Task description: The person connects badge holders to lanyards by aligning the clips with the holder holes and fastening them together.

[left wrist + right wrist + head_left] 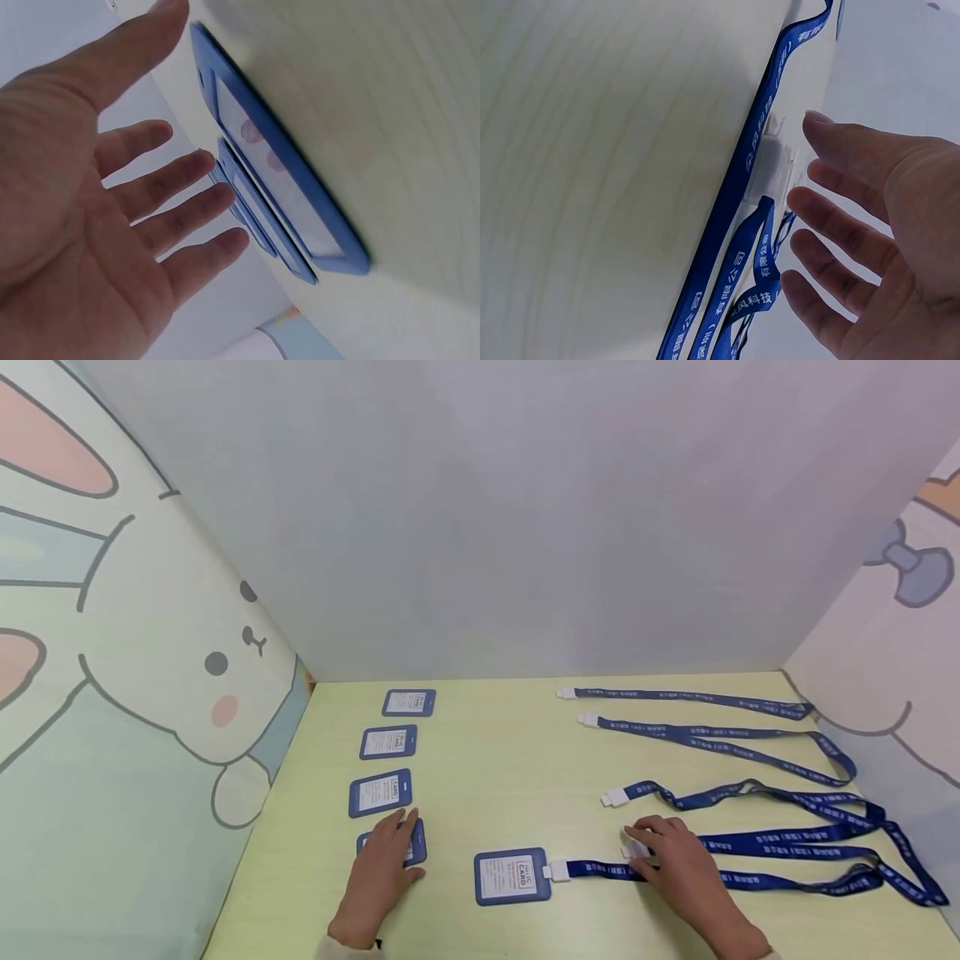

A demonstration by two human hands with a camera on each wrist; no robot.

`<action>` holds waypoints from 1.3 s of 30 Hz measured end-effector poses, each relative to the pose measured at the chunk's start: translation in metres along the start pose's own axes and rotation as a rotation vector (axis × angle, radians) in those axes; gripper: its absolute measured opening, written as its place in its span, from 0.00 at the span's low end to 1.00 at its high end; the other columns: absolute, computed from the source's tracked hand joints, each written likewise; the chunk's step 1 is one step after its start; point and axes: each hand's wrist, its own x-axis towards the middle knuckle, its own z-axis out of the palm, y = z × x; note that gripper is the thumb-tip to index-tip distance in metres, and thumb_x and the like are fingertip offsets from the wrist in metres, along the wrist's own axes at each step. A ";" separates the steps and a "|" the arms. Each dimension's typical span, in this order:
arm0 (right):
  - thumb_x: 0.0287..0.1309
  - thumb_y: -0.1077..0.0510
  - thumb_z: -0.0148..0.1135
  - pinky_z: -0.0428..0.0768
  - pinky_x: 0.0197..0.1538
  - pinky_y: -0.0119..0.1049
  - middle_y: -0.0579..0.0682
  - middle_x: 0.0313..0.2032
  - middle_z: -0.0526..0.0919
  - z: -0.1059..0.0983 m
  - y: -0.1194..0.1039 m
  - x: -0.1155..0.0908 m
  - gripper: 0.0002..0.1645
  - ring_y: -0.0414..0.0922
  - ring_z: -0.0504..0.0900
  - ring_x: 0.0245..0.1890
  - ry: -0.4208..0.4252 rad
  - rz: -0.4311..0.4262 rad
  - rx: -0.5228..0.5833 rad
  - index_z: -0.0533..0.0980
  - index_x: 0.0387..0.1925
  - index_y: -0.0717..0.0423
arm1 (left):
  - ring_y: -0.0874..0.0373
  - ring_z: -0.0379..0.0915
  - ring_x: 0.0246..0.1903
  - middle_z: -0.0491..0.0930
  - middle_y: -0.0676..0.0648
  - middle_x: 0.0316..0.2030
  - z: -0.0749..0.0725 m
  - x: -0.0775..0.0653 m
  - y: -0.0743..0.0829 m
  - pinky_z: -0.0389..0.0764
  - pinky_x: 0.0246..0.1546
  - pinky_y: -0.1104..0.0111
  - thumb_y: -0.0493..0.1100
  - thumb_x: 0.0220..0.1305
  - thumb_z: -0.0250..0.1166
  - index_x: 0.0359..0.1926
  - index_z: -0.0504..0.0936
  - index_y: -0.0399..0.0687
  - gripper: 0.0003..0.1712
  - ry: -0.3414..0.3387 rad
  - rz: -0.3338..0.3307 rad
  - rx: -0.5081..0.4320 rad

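Observation:
In the head view my left hand (381,864) hovers over the nearest blue card holder (418,843) of the left column, covering part of it. The left wrist view shows that card holder (281,169) beside loosely spread fingers, which grip nothing. My right hand (678,864) is at the white clip (636,850) of a blue lanyard, thumb and fingers on either side of it. In the right wrist view a gap shows between the fingers and the clip (769,169). Between the hands lies another card holder (512,877), joined to a lanyard (600,870) that runs under the right hand.
Farther back in the left column lie three card holders (381,793). On the right, more blue lanyards (690,697) stretch sideways, white clips toward the middle, loops overlapping near the table's right edge. A grey wall (525,527) rises behind the pale table (480,760); printed panels flank it.

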 end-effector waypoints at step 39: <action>0.44 0.63 0.86 0.85 0.46 0.47 0.46 0.43 0.86 0.009 0.012 0.002 0.20 0.47 0.81 0.45 -0.036 0.020 0.008 0.90 0.43 0.54 | 0.49 0.72 0.46 0.77 0.41 0.49 -0.002 0.013 -0.023 0.85 0.53 0.53 0.50 0.51 0.85 0.60 0.82 0.32 0.40 -0.128 0.015 0.061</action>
